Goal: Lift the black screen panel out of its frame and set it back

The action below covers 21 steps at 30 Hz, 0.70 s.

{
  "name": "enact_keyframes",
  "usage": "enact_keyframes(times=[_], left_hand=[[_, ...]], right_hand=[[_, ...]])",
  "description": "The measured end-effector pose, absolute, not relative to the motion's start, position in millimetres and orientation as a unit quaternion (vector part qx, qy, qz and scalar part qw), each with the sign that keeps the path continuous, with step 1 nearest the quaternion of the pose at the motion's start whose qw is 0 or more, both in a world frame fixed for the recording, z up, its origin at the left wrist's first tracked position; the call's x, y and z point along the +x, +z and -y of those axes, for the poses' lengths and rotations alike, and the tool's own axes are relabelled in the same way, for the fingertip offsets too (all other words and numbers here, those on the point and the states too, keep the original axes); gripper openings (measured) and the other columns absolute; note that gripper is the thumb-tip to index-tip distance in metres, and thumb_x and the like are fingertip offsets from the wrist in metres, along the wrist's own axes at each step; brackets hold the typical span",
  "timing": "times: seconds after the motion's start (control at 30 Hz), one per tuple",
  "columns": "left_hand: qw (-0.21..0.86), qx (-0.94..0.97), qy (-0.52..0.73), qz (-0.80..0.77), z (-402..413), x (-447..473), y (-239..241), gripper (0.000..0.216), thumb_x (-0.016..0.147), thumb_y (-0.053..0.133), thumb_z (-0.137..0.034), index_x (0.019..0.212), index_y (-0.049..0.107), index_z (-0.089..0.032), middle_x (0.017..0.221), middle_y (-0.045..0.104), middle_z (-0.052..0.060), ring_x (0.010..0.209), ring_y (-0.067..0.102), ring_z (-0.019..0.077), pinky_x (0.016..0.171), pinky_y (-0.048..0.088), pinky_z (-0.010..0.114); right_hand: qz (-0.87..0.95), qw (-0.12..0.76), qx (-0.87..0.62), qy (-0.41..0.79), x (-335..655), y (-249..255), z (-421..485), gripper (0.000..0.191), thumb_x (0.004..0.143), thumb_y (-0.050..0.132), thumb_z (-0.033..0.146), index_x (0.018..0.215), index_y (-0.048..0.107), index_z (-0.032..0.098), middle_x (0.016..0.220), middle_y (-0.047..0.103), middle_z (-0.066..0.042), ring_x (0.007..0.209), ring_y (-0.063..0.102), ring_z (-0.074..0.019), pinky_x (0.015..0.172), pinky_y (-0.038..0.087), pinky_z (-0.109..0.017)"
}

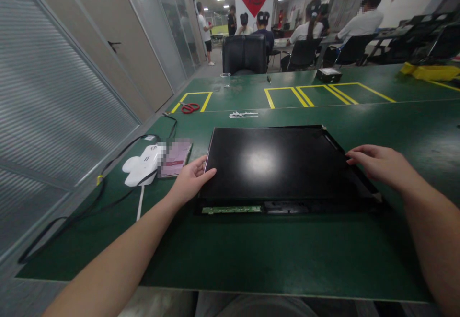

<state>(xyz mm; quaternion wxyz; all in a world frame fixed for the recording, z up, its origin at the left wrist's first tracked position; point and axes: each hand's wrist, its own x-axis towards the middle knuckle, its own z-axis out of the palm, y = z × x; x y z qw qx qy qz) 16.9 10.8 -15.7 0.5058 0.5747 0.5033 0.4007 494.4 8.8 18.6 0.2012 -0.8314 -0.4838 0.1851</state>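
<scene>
A flat black display panel [273, 163] lies in front of me on the green table [251, 254], with a narrow green circuit strip [232, 209] showing along its near edge. My left hand [192, 179] rests against the panel's left edge, thumb on top and fingers at the side. My right hand [381, 163] lies on the panel's right edge, its fingers stretched out and slightly curled over the rim.
A white power strip [140, 168] with black cables and a phone [176, 158] lie left of the panel. Red scissors [189, 108], small white parts [243, 114], a clear cup [225, 79] and a black box [328, 74] sit farther back. Several people sit at the far tables.
</scene>
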Motion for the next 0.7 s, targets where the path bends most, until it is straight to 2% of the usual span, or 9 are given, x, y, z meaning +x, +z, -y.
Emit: enact_keyframes(times=[0.2,0.7], left_hand=[[0.479,0.588,0.399,-0.515,-10.7,16.1,-15.9,0.077,0.076,0.082,-0.050,0.140,0.059,-0.014,0.140,0.070,0.015,0.139,0.059,0.0363,0.116,0.048,0.051],[0.494,0.583,0.418,-0.492,-9.4,18.2,-13.9,0.081,0.073,0.087,-0.052,0.138,0.061,-0.012,0.136,0.072,0.017,0.132,0.064,0.0360,0.117,0.045,0.053]], right_hand=[[0.486,0.192,-0.834,0.176,497.8,16.5,-10.5,0.037,0.073,0.056,0.050,0.092,0.074,0.024,0.089,0.079,-0.005,0.051,0.056,-0.0171,0.060,0.049,-0.037],[0.493,0.183,-0.835,0.161,500.5,14.0,-13.2,0.037,0.073,0.057,0.050,0.092,0.075,0.024,0.088,0.079,-0.005,0.057,0.059,-0.0190,0.063,0.049,-0.038]])
